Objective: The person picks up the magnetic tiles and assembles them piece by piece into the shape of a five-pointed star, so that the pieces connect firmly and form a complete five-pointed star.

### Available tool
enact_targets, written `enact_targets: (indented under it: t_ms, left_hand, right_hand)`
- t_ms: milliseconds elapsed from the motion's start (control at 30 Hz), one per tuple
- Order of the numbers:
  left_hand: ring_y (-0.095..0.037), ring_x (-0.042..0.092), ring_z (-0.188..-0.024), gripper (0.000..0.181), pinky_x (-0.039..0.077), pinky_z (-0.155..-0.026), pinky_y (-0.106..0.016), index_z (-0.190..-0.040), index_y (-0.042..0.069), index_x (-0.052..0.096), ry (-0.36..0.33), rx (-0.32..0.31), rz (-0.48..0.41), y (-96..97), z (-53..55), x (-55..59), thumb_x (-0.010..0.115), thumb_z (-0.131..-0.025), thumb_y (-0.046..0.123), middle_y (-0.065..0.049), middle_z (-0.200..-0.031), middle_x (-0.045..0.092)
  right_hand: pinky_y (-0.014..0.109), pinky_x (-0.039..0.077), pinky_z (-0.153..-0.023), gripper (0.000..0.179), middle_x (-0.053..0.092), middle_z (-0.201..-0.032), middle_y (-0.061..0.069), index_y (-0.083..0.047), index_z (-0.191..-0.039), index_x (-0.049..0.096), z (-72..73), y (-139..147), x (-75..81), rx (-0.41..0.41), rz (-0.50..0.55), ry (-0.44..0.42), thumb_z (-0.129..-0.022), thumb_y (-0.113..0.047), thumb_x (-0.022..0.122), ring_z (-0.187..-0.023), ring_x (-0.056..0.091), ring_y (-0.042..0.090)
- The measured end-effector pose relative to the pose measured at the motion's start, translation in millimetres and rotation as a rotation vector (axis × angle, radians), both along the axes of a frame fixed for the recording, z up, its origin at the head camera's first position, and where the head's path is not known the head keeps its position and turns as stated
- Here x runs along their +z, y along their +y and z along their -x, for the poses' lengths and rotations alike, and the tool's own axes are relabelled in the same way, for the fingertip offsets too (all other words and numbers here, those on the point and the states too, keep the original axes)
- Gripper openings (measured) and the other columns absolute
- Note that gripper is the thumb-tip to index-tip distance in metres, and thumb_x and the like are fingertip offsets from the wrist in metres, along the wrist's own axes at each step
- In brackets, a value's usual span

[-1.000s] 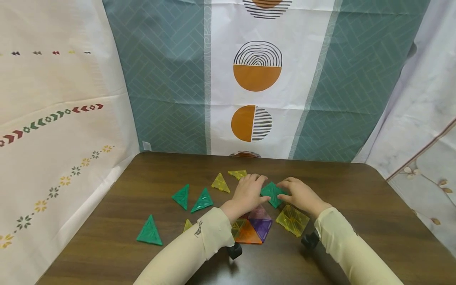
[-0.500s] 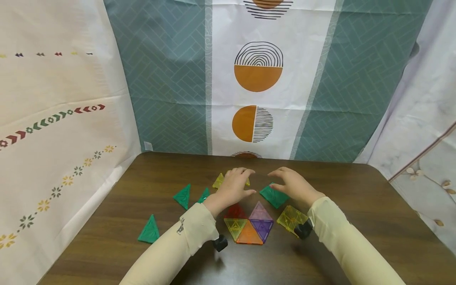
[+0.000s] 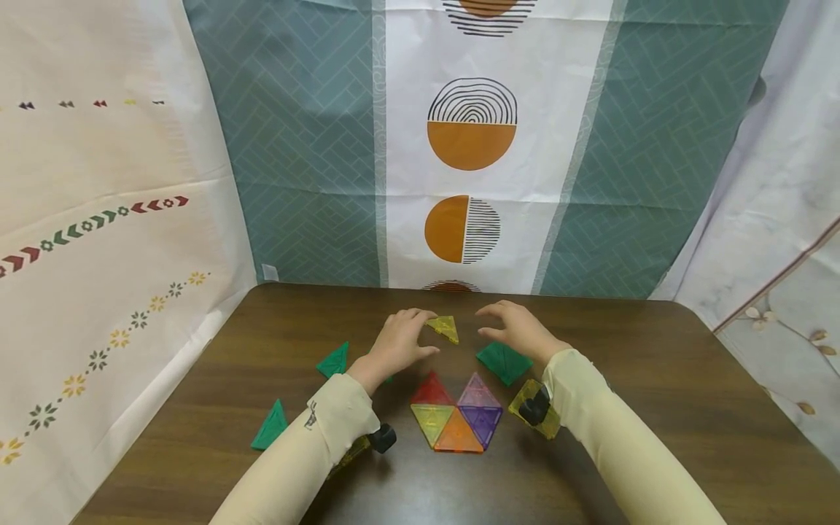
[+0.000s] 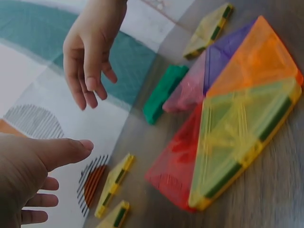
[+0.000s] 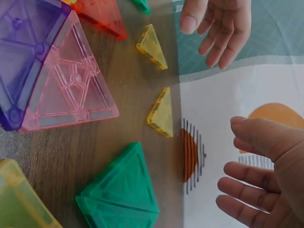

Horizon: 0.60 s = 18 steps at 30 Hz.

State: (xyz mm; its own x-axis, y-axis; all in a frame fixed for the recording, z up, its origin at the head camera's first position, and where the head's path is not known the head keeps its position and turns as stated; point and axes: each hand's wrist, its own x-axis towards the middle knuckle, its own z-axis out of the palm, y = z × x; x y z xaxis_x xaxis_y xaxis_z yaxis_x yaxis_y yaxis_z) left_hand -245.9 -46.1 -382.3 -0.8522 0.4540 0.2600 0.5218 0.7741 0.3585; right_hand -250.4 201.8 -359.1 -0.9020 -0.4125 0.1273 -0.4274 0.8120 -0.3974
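Both my left hand (image 3: 397, 341) and my right hand (image 3: 518, 328) hover over the table with loosely bent fingers, holding nothing. Between them, farther back, lies a yellow triangular tile (image 3: 445, 328). Just below my right hand are green triangular tiles (image 3: 504, 362) set edge to edge as a diamond. In front, a red triangle (image 3: 432, 390), a yellow one (image 3: 431, 421), an orange one (image 3: 459, 434), a purple one (image 3: 481, 423) and a pink one (image 3: 478, 394) form a partial hexagon, its gap facing away from me. The right wrist view shows a second small yellow triangle (image 5: 153, 46).
Green triangles (image 3: 270, 424) lie to the left, one partly behind my left arm. Yellow tiles (image 3: 551, 426) sit under my right wrist camera, and more yellow shows beneath my left sleeve. A patterned cloth (image 3: 315, 146) hangs behind the brown table (image 3: 630, 350).
My hands have drawn away from the green diamond: the left leftward and toward me, the right leftward and up. The partial hexagon has come into full view; the tiles stay put.
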Motion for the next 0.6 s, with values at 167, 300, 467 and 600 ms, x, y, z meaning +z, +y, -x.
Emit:
enact_targets:
  t_ms: [167,300,467,600]
  left_hand:
    - [-0.032,0.052,-0.123,0.058,0.038,-0.105,-0.048,-0.130,0.010,0.057,-0.008,0.007,-0.003,-9.4,4.0,-6.2,0.079,-0.080,0.029,-0.011,-0.132,0.058]
    - [-0.033,0.052,-0.123,0.058,0.037,-0.106,-0.050,-0.130,0.010,0.057,-0.013,0.009,-0.002,-16.0,6.1,-10.3,0.079,-0.080,0.029,-0.012,-0.131,0.058]
    - [-0.033,0.050,-0.124,0.059,0.037,-0.106,-0.050,-0.131,0.012,0.057,-0.030,0.036,0.009,-21.5,9.8,-17.3,0.078,-0.080,0.033,-0.012,-0.133,0.057]
    - [-0.032,0.051,-0.124,0.061,0.038,-0.104,-0.049,-0.132,0.015,0.056,-0.058,0.073,0.031,-24.4,12.6,-23.3,0.077,-0.080,0.037,-0.011,-0.133,0.057]
  right_hand:
    - [0.048,0.048,-0.096,0.041,0.061,-0.126,0.019,-0.004,-0.127,0.060,10.8,-5.8,-7.5,-0.010,0.057,-0.036,-0.092,-0.024,0.065,-0.113,0.059,0.034]
    - [0.046,0.051,-0.094,0.042,0.062,-0.127,0.017,-0.004,-0.130,0.058,17.8,-12.5,-9.8,-0.029,0.142,-0.122,-0.093,-0.024,0.063,-0.112,0.061,0.032]
    - [0.045,0.052,-0.092,0.040,0.064,-0.124,0.017,-0.002,-0.128,0.059,27.9,-21.6,-15.5,-0.036,0.163,-0.128,-0.093,-0.021,0.063,-0.109,0.063,0.031]
    - [0.045,0.053,-0.091,0.038,0.065,-0.121,0.018,-0.001,-0.124,0.061,35.8,-28.9,-24.9,-0.031,0.151,-0.095,-0.092,-0.020,0.065,-0.106,0.064,0.031]
